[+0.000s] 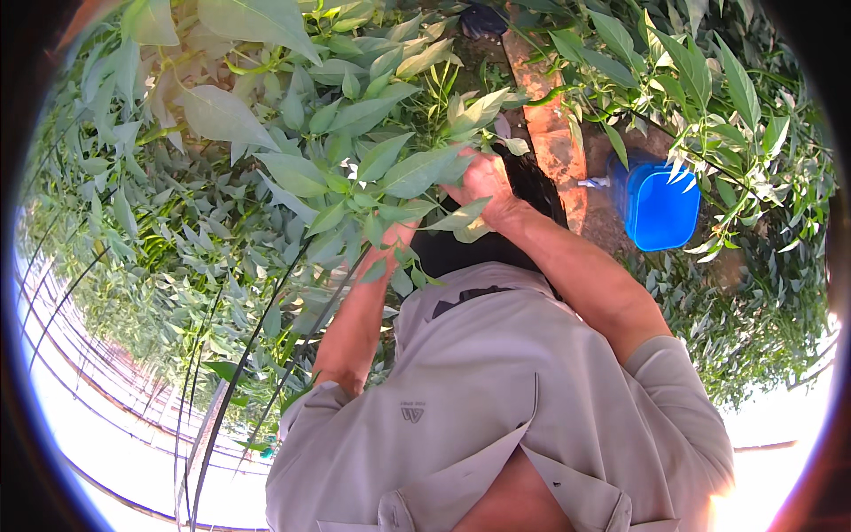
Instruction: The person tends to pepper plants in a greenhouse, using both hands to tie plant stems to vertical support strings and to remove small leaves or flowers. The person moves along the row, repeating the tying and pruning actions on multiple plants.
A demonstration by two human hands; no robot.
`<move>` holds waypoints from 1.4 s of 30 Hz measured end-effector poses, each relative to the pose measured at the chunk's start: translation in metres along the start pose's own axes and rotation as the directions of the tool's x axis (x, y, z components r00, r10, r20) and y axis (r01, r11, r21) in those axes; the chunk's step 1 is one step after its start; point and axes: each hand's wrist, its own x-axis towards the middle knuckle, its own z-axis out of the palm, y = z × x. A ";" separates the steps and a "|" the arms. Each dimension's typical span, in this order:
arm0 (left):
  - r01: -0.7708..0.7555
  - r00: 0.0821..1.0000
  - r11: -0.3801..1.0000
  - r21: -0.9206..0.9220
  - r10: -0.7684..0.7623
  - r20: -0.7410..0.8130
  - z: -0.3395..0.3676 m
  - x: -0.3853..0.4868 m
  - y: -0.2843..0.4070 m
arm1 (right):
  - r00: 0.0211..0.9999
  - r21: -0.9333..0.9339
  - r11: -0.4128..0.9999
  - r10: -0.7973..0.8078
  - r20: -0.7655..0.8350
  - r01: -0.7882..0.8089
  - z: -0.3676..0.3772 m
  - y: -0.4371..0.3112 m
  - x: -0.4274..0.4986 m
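Before me stand leafy pepper plants [372,120] with small white flowers [352,169] and slim green peppers. My right hand [482,179] is in among the leaves at the upper middle, its fingers curled and partly covered; whether it grips a stem or a fruit cannot be told. My left hand [402,229] is lower and to the left, mostly behind leaves, so its fingers do not show. A long green pepper [550,96] hangs near the brick-coloured strip, above and right of my right hand.
On the soil at right sits a blue plastic container [665,206], beside a brick-coloured edging strip [555,146]. More pepper plants [731,86] overhang it. Dark support strings [256,332] run through the foliage at lower left. A dark bag-like object [483,20] lies at the top.
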 end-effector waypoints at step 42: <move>-0.119 0.944 0.990 -0.069 0.091 -0.318 0.054 -0.020 0.082 | 0.908 0.363 0.834 0.362 0.210 -0.416 0.014 0.001 0.039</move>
